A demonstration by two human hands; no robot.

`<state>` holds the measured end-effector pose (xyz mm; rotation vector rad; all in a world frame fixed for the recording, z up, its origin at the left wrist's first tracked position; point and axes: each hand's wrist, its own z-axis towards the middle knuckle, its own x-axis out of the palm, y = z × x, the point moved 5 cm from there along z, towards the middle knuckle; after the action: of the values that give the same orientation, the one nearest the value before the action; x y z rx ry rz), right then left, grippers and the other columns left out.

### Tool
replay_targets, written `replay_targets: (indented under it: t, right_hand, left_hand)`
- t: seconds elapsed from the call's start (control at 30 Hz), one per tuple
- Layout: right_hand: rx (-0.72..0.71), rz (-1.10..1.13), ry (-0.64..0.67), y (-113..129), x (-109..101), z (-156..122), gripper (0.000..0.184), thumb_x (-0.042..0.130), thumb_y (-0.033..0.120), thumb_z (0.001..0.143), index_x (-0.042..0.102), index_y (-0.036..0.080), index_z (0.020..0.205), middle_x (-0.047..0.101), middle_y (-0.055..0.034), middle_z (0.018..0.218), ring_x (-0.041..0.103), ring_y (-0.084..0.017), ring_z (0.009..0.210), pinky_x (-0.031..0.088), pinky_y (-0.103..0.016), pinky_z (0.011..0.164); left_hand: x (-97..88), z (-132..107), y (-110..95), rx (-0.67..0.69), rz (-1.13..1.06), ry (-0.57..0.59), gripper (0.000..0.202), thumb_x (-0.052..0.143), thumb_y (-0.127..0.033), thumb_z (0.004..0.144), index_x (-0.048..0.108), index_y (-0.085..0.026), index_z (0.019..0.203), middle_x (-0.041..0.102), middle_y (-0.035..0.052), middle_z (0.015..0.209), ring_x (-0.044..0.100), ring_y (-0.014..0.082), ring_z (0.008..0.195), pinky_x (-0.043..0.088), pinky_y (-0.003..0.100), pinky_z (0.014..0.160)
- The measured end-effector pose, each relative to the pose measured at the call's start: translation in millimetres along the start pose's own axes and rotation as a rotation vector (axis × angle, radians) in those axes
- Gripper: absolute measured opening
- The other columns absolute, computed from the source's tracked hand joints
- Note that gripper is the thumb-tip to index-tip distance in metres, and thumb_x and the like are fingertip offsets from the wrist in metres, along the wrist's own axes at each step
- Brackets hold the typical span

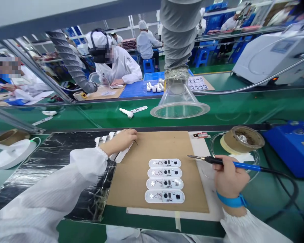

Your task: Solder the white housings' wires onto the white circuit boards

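My left hand (124,139) reaches over a row of white plastic pieces (105,139) at the left edge of the cardboard. Its fingers are curled down around one white plastic piece (122,155); a short dark wire shows by the fingertips. My right hand (230,177) grips a soldering iron (219,161) like a pen, its metal tip pointing left above the cardboard's right edge. Between the hands, several rounded white strips with small circuit boards (164,183) lie stacked in a column on the brown cardboard (131,185).
A clear fume hood (179,106) on a grey hose hangs above the back of the bench. To the right are a round brown tub (243,140) and a blue soldering station (291,148). A white lamp base (14,153) stands left. A co-worker (116,64) sits across the green conveyor (96,116).
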<state>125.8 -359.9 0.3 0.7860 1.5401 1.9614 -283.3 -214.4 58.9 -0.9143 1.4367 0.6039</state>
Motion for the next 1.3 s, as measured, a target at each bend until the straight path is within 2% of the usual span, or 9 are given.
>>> replay_targets:
  t: [0.1, 0.27, 0.4, 0.6, 0.7, 0.8, 0.97, 1.1, 1.3]
  right_hand:
    - [0.025, 0.078, -0.007, -2, 1, 3, 0.021, 0.070, 0.033, 0.087, 0.076, 0.016, 0.077, 0.059, 0.0017, 0.056, 0.057, -0.016, 0.050, 0.043, -0.030, 0.051]
    - [-0.017, 0.126, 0.020, 0, 3, 3, 0.029, 0.070, 0.042, 0.094, 0.077, 0.015, 0.086, 0.060, 0.0009, 0.059, 0.059, -0.018, 0.055, 0.045, -0.031, 0.054]
    - [-0.010, 0.124, 0.026, 0, 5, 4, 0.035, 0.071, 0.048, 0.096, 0.077, 0.013, 0.093, 0.063, -0.0006, 0.063, 0.061, -0.018, 0.058, 0.045, -0.032, 0.056]
    - [-0.006, 0.144, 0.029, 0, 6, 3, 0.035, 0.073, 0.049, 0.093, 0.077, 0.014, 0.091, 0.064, -0.0011, 0.062, 0.059, -0.017, 0.057, 0.044, -0.031, 0.055]
    - [-0.005, 0.140, 0.037, 1, 7, 3, 0.033, 0.074, 0.047, 0.094, 0.078, 0.014, 0.091, 0.065, -0.0016, 0.063, 0.060, -0.018, 0.058, 0.045, -0.032, 0.055]
    - [-0.012, 0.142, 0.057, 0, 7, 3, 0.034, 0.073, 0.047, 0.097, 0.079, 0.014, 0.093, 0.067, -0.0022, 0.065, 0.061, -0.018, 0.059, 0.045, -0.032, 0.056]
    - [-0.022, 0.088, 0.158, -3, 12, 1, 0.038, 0.073, 0.050, 0.100, 0.080, 0.016, 0.115, 0.075, -0.0046, 0.079, 0.067, -0.019, 0.067, 0.053, -0.036, 0.066]
    - [0.017, 0.016, 0.256, -5, 22, -6, 0.045, 0.074, 0.051, 0.101, 0.076, 0.022, 0.135, 0.083, -0.0073, 0.100, 0.074, -0.021, 0.079, 0.060, -0.041, 0.079]
    - [0.044, -0.049, 0.359, 1, 33, -12, 0.044, 0.073, 0.055, 0.101, 0.078, 0.025, 0.133, 0.085, -0.0101, 0.117, 0.081, -0.029, 0.107, 0.068, -0.046, 0.092]
  left_hand:
    - [-7.8, 4, 3, -0.005, -0.024, -0.027, 0.022, 0.060, -0.010, 0.095, 0.076, -0.021, 0.086, 0.078, 0.0084, 0.111, 0.074, 0.0260, 0.108, 0.057, 0.039, 0.101]
    - [-16.4, 4, -12, -0.088, -0.090, -0.173, 0.022, 0.054, -0.029, 0.104, 0.075, -0.021, 0.102, 0.077, 0.0075, 0.116, 0.073, 0.0243, 0.100, 0.058, 0.037, 0.091]
    - [1.0, 8, -44, -0.093, -0.142, -0.234, 0.023, 0.052, -0.029, 0.107, 0.073, -0.020, 0.104, 0.073, 0.0093, 0.113, 0.072, 0.0244, 0.101, 0.057, 0.039, 0.094]
    - [24.5, 18, -83, -0.071, -0.186, -0.201, 0.020, 0.052, -0.022, 0.108, 0.072, -0.022, 0.112, 0.072, 0.0083, 0.119, 0.072, 0.0263, 0.106, 0.057, 0.040, 0.094]
    - [26.8, 27, -83, -0.117, -0.202, -0.208, 0.017, 0.060, -0.024, 0.106, 0.071, -0.023, 0.119, 0.073, 0.0088, 0.123, 0.072, 0.0285, 0.107, 0.057, 0.041, 0.094]
    - [30.1, 35, -75, -0.173, -0.230, -0.221, 0.013, 0.065, -0.028, 0.105, 0.073, -0.022, 0.113, 0.077, 0.0095, 0.116, 0.074, 0.0304, 0.105, 0.057, 0.042, 0.092]
    - [33.3, 34, -76, -0.198, -0.325, -0.252, 0.023, 0.057, -0.031, 0.109, 0.078, -0.021, 0.108, 0.082, 0.0094, 0.112, 0.076, 0.0290, 0.101, 0.058, 0.040, 0.089]
    - [35.3, 31, -107, -0.103, -0.446, -0.224, 0.025, 0.058, -0.033, 0.108, 0.081, -0.023, 0.111, 0.084, 0.0061, 0.113, 0.078, 0.0249, 0.101, 0.060, 0.036, 0.090]
    - [38.4, 33, -163, 0.046, -0.740, -0.170, 0.026, 0.060, -0.036, 0.107, 0.083, -0.026, 0.113, 0.085, 0.0043, 0.111, 0.078, 0.0230, 0.101, 0.061, 0.037, 0.095]
